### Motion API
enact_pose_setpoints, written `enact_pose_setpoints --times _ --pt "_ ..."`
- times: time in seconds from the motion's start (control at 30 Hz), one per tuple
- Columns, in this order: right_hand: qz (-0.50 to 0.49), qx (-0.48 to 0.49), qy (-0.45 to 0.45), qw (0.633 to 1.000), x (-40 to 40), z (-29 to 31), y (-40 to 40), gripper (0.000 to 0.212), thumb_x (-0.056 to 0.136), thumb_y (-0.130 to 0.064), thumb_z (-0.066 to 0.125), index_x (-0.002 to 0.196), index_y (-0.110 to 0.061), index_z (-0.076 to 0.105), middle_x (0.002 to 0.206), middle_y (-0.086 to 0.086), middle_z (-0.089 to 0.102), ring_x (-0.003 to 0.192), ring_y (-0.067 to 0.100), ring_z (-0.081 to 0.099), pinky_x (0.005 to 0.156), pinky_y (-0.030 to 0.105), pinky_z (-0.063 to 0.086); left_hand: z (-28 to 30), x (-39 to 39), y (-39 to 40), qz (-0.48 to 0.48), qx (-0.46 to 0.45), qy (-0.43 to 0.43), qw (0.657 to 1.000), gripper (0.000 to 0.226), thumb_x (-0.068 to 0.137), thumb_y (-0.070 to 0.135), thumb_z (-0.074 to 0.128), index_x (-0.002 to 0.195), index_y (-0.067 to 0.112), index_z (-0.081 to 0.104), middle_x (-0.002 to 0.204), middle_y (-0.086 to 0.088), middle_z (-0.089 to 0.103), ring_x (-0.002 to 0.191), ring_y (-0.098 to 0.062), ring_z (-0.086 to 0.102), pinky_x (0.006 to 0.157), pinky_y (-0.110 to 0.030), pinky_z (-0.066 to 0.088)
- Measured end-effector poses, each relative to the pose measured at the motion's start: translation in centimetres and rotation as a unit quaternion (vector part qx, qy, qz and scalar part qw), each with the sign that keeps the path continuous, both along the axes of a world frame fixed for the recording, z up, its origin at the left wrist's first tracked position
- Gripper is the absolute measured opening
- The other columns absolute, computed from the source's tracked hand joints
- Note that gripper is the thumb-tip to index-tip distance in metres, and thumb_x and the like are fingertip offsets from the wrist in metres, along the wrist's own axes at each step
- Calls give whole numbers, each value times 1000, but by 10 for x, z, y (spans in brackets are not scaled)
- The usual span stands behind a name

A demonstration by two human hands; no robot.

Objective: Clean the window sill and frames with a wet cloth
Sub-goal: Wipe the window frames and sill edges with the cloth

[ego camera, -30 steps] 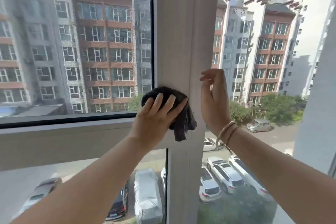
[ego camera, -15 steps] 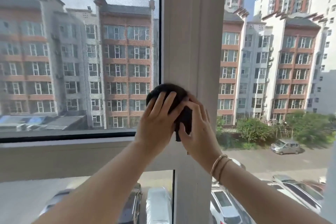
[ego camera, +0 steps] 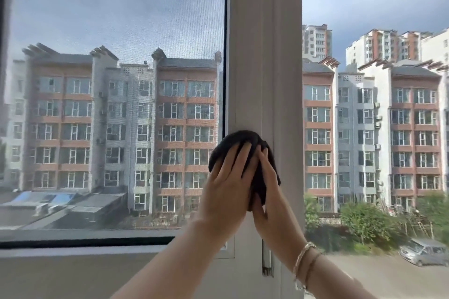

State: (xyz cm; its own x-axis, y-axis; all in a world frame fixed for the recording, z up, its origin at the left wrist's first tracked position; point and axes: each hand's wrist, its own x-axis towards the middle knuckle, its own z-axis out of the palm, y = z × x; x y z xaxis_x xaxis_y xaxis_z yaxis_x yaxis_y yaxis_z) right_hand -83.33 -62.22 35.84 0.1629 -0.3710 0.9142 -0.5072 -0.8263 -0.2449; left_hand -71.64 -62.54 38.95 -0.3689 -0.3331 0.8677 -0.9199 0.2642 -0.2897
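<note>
Both hands press a dark cloth (ego camera: 243,145) on the white window frame (ego camera: 264,56): left hand (ego camera: 228,184), right hand (ego camera: 269,192), bracelets (ego camera: 305,262) on that wrist.

no readable text, labels, brands, numbers or signs anywhere.
</note>
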Motion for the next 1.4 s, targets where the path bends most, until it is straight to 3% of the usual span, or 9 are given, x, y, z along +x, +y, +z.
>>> enact_pose_setpoints --times 0.17,0.43,0.57,0.7,0.8,0.9,1.0,1.17,1.4 --pt "12 14 -19 1000 -5 51 -4 77 94 2 42 150 -35 5 142 -13 36 110 -21 44 87 0 38 58 8 -8 4 -53 -65 996 54 87 25 34 137 13 49 143 -6 47 132 -22 45 109 -38 36" --pt "-15 -83 -17 996 3 231 -17 74 93 -12 48 152 -23 3 144 5 40 119 16 51 99 29 46 234 3 -3 27 -72 -42 996 60 99 27 32 152 21 4 159 3 5 147 -13 0 118 -30 7" --pt "-9 -90 -27 995 4 215 -23 74 93 -5 46 151 -27 5 146 -3 36 126 9 45 102 20 41 219 3 -8 -3 -68 -26 997 60 99 23 35 152 19 7 159 3 6 147 -13 0 119 -31 8" --pt "21 -115 -33 993 5 177 -27 71 93 1 41 151 -28 10 140 -28 30 122 -19 36 97 1 31 191 16 -12 -35 -94 -64 993 53 90 26 34 141 14 43 146 -3 43 138 -19 37 110 -35 32" --pt "37 -124 -49 990 4 207 -27 67 92 4 41 149 -20 16 125 -33 33 108 -27 40 85 -4 32 224 19 -9 -25 -109 -104 988 56 95 32 23 149 17 25 155 0 26 145 -15 19 115 -30 16" --pt "27 -142 -54 988 6 264 -27 64 89 3 42 146 -15 20 107 -22 46 95 -4 56 79 5 44 277 15 -11 -12 -95 -74 993 57 101 32 27 152 22 3 160 7 2 146 -10 -3 117 -29 7" --pt "8 -165 -59 984 11 320 -29 61 90 -1 41 146 -16 20 99 -18 48 91 8 57 83 26 51 331 11 -14 6 -110 -68 992 57 101 32 27 152 21 3 160 6 1 146 -11 -4 118 -29 4" --pt "17 -167 -50 985 12 403 -26 56 91 -2 39 143 -14 21 94 0 52 78 14 54 67 29 49 420 10 -17 30 -114 -73 990 57 100 32 29 152 17 9 159 1 8 146 -15 4 119 -36 12" --pt "-31 -198 -21 980 9 342 -34 60 91 -1 40 146 -18 22 127 -6 48 108 1 50 86 4 39 351 24 -22 -37 -124 -55 990 57 100 33 31 152 19 12 159 3 10 146 -12 3 119 -33 14"
